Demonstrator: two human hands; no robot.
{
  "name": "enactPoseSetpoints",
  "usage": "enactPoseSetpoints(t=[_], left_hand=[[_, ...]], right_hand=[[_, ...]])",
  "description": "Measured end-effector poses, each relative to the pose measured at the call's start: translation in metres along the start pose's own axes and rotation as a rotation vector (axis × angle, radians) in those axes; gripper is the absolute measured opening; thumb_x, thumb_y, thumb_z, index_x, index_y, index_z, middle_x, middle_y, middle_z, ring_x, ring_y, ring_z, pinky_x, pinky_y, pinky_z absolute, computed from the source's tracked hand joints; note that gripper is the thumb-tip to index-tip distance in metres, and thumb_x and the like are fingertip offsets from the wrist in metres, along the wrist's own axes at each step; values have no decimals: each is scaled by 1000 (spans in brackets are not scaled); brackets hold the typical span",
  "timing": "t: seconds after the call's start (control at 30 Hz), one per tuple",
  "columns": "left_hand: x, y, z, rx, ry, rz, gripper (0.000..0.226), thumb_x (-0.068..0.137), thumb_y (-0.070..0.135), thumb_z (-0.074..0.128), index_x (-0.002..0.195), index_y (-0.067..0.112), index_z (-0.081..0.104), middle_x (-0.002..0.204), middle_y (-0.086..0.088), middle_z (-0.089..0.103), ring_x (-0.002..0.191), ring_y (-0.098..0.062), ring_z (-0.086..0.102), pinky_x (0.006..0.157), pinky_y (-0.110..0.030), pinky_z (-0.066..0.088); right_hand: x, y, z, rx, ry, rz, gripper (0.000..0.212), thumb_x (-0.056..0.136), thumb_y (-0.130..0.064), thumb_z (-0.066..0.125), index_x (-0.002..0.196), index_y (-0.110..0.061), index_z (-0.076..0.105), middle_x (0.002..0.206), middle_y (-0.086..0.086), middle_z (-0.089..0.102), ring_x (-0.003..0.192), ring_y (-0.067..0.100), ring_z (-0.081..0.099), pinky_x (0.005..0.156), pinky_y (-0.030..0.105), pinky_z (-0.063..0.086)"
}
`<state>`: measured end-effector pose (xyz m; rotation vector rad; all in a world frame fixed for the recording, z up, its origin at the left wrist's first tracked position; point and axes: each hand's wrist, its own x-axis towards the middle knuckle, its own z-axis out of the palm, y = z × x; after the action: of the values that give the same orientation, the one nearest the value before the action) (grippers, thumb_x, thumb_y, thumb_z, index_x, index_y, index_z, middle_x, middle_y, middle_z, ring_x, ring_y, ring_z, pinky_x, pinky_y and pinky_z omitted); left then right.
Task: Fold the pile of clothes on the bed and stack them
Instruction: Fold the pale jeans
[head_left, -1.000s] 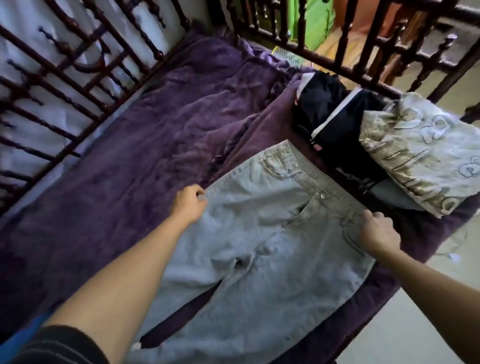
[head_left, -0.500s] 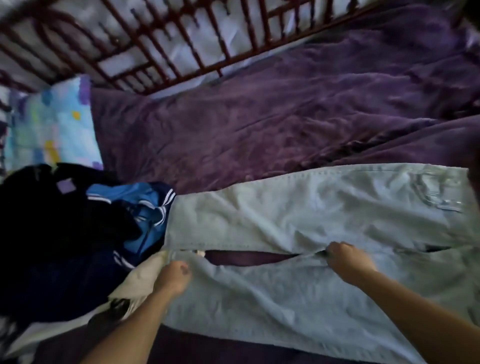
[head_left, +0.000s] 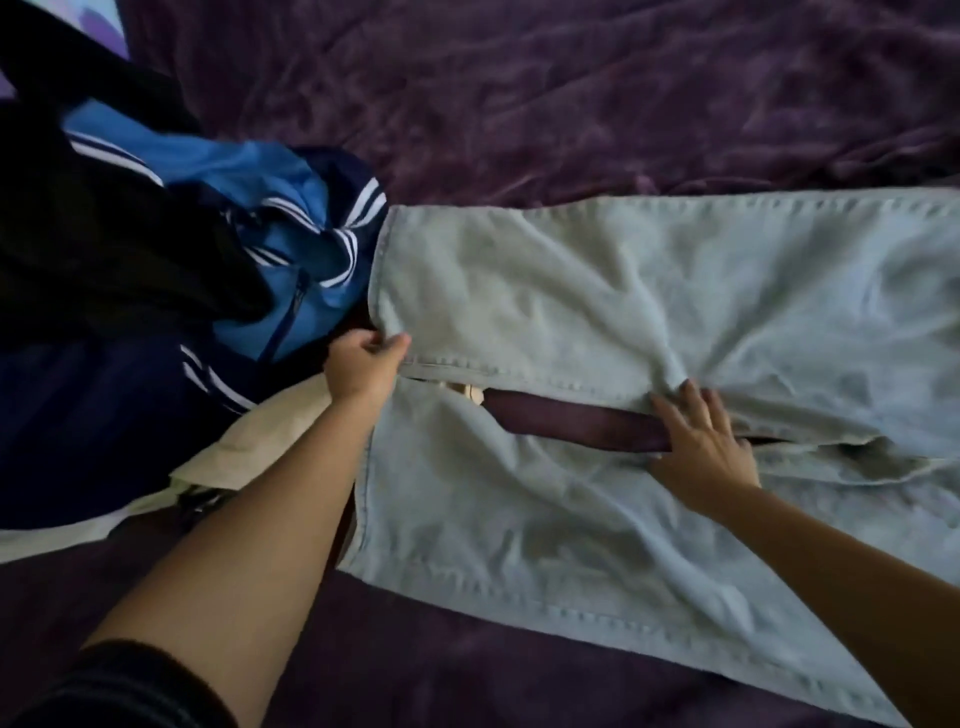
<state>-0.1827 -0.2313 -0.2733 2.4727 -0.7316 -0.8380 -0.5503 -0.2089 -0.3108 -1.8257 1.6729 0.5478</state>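
Pale blue-grey jeans (head_left: 597, 291) lie flat across the purple bed cover, legs pointing left with a narrow gap between them. My left hand (head_left: 361, 366) pinches the hem corner of the far leg. My right hand (head_left: 701, 441) rests fingers spread on the inner seam of that leg, at the gap. To the left lies a heap of unfolded clothes: a blue and navy jacket with white stripes (head_left: 270, 228), a black garment (head_left: 104, 218) and a cream cloth (head_left: 260, 441) partly under my left forearm.
The purple bed cover (head_left: 519, 93) stretches beyond the jeans and along the near edge. A corner of a patterned pillow (head_left: 111, 13) shows at the top left.
The view swung from the waistband end to the leg ends. My left hand moved up from the near leg's hem to the far leg's hem corner; my right hand spread flat on the inner seam.
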Motion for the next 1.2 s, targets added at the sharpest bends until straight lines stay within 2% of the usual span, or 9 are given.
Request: enactPoseSetpoints(t=[0.13, 0.37, 0.47, 0.63, 0.8, 0.87, 1.03, 1.13, 1.2], left_hand=[[25, -22, 4, -14, 52, 145, 17, 74, 18, 76, 81, 11, 63, 79, -7, 66, 80, -31, 66, 74, -38, 54], [-39, -59, -14, -20, 263, 267, 46, 81, 40, 71, 106, 7, 53, 102, -11, 58, 93, -28, 55, 73, -29, 41], [-105, -107, -30, 219, 71, 203, 54, 83, 51, 64, 113, 8, 50, 106, -10, 59, 96, -29, 57, 77, -44, 50], [-135, -136, -45, 417, -78, 232, 19, 92, 14, 53, 110, 12, 47, 93, -12, 62, 80, -33, 60, 63, -42, 50], [-138, -133, -77, 551, 215, 81, 24, 85, 3, 56, 107, 6, 46, 100, -25, 56, 89, -40, 55, 65, -48, 49], [-163, -119, -61, 642, 251, 210, 30, 79, 2, 63, 107, 4, 52, 103, -26, 55, 96, -43, 53, 70, -50, 49], [-303, -65, 55, 595, -89, 600, 8, 78, 6, 65, 73, 10, 60, 71, -13, 64, 68, -36, 60, 56, -37, 44], [-385, -56, 133, 619, -328, 729, 3, 81, 16, 62, 80, 13, 61, 82, -9, 65, 78, -35, 62, 63, -38, 46], [-417, -56, 174, 721, -397, 786, 21, 83, 23, 62, 103, 15, 60, 104, -5, 59, 97, -30, 59, 77, -38, 46]], right_hand=[[11, -5, 23, -70, 50, 56, 89, 81, -47, 60, 149, -42, 3, 159, -4, -17, 147, 22, -15, 106, 57, 29], [13, -12, 7, -96, -53, 87, 94, 80, -52, 65, 150, -42, 2, 160, -4, -17, 147, 22, -14, 108, 57, 28], [13, -12, -4, -83, -129, 85, 95, 80, -52, 66, 151, -43, 3, 160, -4, -17, 147, 23, -14, 111, 58, 26], [10, -6, -24, -62, -190, 8, 91, 79, -45, 70, 150, -40, 12, 161, 0, -2, 148, 28, 1, 114, 54, 24], [-44, 50, -26, 25, 103, -85, 73, 84, -36, 63, 147, -33, 27, 155, 4, 27, 138, 29, 32, 106, 50, 36], [-79, 89, -17, 14, 243, -112, 66, 84, -33, 63, 144, -27, 35, 152, 5, 32, 135, 30, 35, 103, 48, 36], [-179, 213, 9, -40, 326, -169, 54, 77, -19, 72, 129, -14, 57, 140, 12, 50, 125, 34, 49, 97, 47, 41], [-225, 287, 25, -90, 334, -186, 62, 58, -15, 85, 116, -8, 66, 125, 16, 61, 111, 38, 60, 86, 48, 49], [-241, 328, 36, -150, 279, -139, 74, 53, -19, 86, 122, -8, 62, 131, 17, 58, 119, 37, 57, 91, 48, 48]])
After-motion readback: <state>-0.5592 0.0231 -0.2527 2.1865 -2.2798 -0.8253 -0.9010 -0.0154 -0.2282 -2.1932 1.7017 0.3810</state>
